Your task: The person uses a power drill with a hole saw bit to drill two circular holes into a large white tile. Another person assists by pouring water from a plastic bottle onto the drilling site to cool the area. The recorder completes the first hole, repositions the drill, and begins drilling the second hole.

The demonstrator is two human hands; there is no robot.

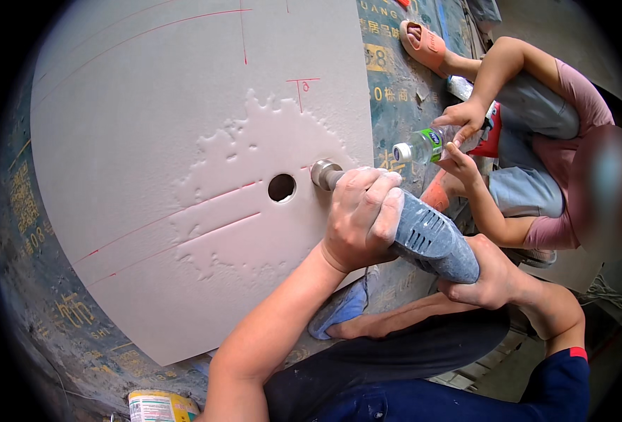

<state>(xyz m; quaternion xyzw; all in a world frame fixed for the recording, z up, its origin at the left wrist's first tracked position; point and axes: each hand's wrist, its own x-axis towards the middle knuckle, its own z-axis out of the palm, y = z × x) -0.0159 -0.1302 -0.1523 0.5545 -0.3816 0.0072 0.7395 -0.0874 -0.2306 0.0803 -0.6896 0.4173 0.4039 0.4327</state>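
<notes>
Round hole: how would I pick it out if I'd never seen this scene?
Start with the large pale slab on the picture's left. Inside its wet-looking patch, the round hole sits just left of the silvery bit on the blue-grey power tool. Unlike that bit, it is a dark opening in the surface.

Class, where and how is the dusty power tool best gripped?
Probably with both hands, from the lower right: right hand around the rounded rear of the power tool, left hand on the front section, behind the metal bit. It slants back from the bit, and its slotted vents are better left uncovered.
</notes>
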